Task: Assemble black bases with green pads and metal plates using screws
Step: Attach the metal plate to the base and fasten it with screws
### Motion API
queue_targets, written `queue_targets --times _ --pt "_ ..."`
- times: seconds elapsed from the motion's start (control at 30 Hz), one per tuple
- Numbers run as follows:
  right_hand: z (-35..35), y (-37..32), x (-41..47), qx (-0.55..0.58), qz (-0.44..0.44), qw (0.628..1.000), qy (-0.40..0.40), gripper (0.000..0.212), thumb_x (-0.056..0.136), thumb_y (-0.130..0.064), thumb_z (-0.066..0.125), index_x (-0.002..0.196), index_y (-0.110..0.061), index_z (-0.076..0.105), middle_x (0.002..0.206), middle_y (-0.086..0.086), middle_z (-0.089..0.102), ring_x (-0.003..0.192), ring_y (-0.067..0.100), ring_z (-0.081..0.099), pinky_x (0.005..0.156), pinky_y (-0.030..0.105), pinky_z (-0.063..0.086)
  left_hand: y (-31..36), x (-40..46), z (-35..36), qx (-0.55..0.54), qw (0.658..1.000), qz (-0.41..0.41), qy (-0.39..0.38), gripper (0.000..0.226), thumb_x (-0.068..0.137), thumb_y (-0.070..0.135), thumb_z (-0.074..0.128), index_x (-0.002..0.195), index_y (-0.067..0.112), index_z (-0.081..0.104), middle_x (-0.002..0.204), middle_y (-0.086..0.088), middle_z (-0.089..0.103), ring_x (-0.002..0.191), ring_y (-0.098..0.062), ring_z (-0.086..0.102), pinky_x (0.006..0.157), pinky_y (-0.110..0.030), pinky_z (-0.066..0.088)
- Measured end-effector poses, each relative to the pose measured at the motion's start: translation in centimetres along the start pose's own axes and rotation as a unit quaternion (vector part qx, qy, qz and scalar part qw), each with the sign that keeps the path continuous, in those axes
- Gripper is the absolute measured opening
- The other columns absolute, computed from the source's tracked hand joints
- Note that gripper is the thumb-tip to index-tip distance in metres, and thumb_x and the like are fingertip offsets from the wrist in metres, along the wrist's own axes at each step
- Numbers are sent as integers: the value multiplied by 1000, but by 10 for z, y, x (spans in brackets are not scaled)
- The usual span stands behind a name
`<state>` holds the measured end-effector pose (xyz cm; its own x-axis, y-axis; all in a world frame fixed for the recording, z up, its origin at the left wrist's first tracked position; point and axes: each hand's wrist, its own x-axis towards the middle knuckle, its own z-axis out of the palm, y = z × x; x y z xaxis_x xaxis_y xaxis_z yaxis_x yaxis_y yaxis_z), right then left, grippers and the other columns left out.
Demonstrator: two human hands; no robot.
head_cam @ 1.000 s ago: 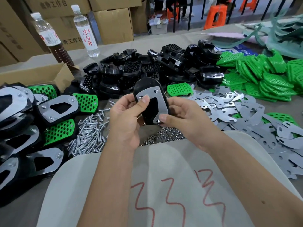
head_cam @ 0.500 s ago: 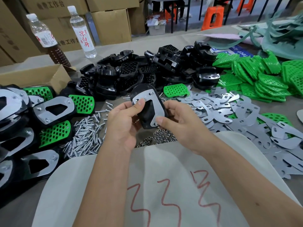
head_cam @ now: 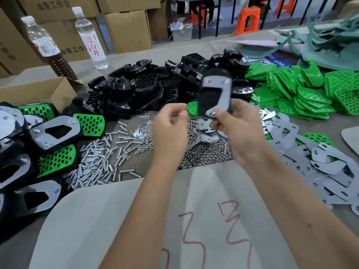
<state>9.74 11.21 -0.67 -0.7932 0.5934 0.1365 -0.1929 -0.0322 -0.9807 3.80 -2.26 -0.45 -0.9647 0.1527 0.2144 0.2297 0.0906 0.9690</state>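
The right hand (head_cam: pixel 236 131) pinches the lower end of a black base (head_cam: pixel 208 98) with a metal plate (head_cam: pixel 221 94) laid on its face, holding it upright above the counter (head_cam: pixel 136 57) in front of the pile of black bases (head_cam: pixel 139 90). The left hand (head_cam: pixel 171 131) holds nothing that can be seen; its fingers are curled, blurred by motion, just beside the base but apart from it.

With only one hand pinching one end, the plate could slide off the base or turn out of line with its holes, since no screw head can be made out in the blur. The base could also slip from that narrow hold and drop into the nuts (head_cam: pixel 204 156) and screws (head_cam: pixel 97 166) below.

Half a second ago both hands held the base, the left thumb pressing on the plate. Now the left hand has let go and the right has lifted the piece higher and tilted it more upright.
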Motion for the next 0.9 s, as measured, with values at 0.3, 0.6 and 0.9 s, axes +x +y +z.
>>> queue_targets --times 0.3,0.6,0.9 --pt "-44 -3 24 112 31 959 257 7 104 -10 59 106 -6 54 85 7 60 67 14 58 72 27 56 11 11 59 444 814 242 -286 44 87 2 61 116 33 75 121 -2 67 117 -28 60 89 -41 53" --pt "-30 -1 22 76 42 973 214 17 102 -14 62 116 -4 62 90 5 66 66 12 59 71 25 57 20 19 17 436 822 130 -341 22 95 14 66 96 35 64 84 8 61 90 -20 57 79 -37 50" --pt "-6 -2 4 -16 37 998 44 8 98 -8 67 104 -10 62 84 4 69 59 15 60 58 29 54 18 15 -47 361 908 92 -192 40 93 -2 62 81 35 55 85 10 64 63 -4 59 50 -22 45"
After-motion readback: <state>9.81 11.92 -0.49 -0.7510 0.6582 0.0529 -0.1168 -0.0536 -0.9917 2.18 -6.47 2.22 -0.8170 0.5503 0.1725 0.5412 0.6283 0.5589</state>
